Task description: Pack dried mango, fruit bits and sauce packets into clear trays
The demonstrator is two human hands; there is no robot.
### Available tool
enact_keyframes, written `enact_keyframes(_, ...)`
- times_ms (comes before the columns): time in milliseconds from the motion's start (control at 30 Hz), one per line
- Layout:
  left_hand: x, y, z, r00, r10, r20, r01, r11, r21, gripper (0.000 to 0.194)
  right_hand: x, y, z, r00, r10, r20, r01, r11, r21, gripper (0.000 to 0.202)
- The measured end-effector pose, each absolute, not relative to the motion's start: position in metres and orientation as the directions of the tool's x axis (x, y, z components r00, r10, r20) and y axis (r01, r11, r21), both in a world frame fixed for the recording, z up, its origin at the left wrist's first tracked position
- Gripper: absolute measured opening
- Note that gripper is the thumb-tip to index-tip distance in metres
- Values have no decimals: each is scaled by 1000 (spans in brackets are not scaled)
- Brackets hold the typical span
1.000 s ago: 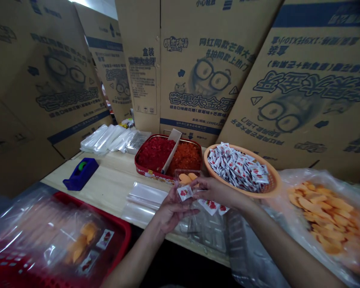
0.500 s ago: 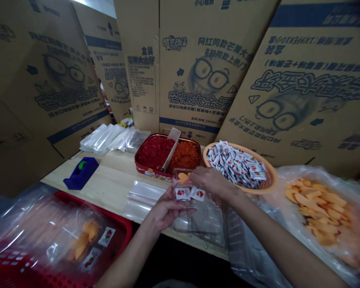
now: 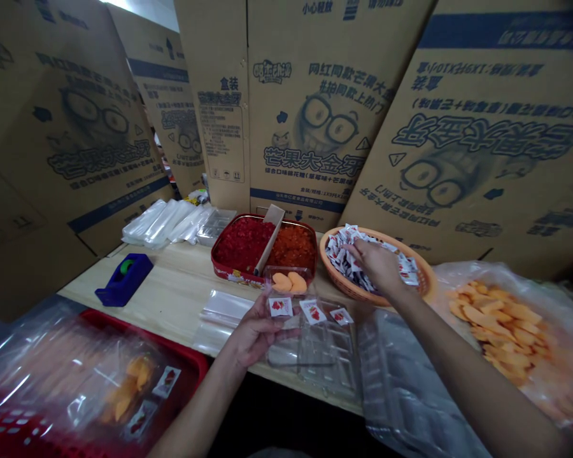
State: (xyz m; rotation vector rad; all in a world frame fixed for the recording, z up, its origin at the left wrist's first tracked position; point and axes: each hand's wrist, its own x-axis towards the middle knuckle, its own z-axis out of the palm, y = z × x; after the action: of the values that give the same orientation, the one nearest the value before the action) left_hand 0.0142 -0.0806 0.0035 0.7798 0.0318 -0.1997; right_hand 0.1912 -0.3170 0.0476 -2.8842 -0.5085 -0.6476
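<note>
My left hand (image 3: 259, 331) is closed on the edge of a clear plastic tray (image 3: 281, 350) above the table front. In the tray's far compartment lie orange chips (image 3: 290, 282), and a small white sachet (image 3: 281, 307) sits nearer my fingers. Two more sachets (image 3: 312, 312) lie to the right, over stacked clear trays (image 3: 329, 353). My right hand (image 3: 373, 259) reaches into the orange basket (image 3: 427, 280) of sachets, its fingertips closed among them; what they grip is too small to tell.
A red tin (image 3: 233, 273) of red and orange filling stands behind the tray. Blue tape dispenser (image 3: 127, 280) and clear bags (image 3: 157, 222) are left. A red basket (image 3: 198, 362) holds packed bags; orange chips (image 3: 501, 324) fill a bag at right. Cardboard boxes (image 3: 315, 114) stand behind.
My right hand has moved from the clear tray to the sachet basket. The orange chips in the tray are now uncovered, and a sachet shows at the right. The view has shifted slightly.
</note>
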Motion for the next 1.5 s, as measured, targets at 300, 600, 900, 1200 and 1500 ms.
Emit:
enact_keyframes(300,9,-64,16,995,-73,-74,104,715,691,83,123,-260,62,551,790,269,768,-354,-533,23)
enact_keyframes(600,2,-39,21,993,109,-38,-51,707,706,90,125,-199,55,827,561,38,438,-601,-668,15)
enact_keyframes(900,6,-12,26,947,318,-40,-200,686,700,91,115,-143,60,872,483,75,422,-667,-614,34)
enact_keyframes(1200,-1,47,33,883,466,-49,-286,618,732,85,196,-112,74,695,648,312,719,-616,-324,21)
enact_keyframes(1500,-5,82,27,809,578,-104,-327,590,738,84,241,-42,31,188,891,-412,922,-305,-237,36)
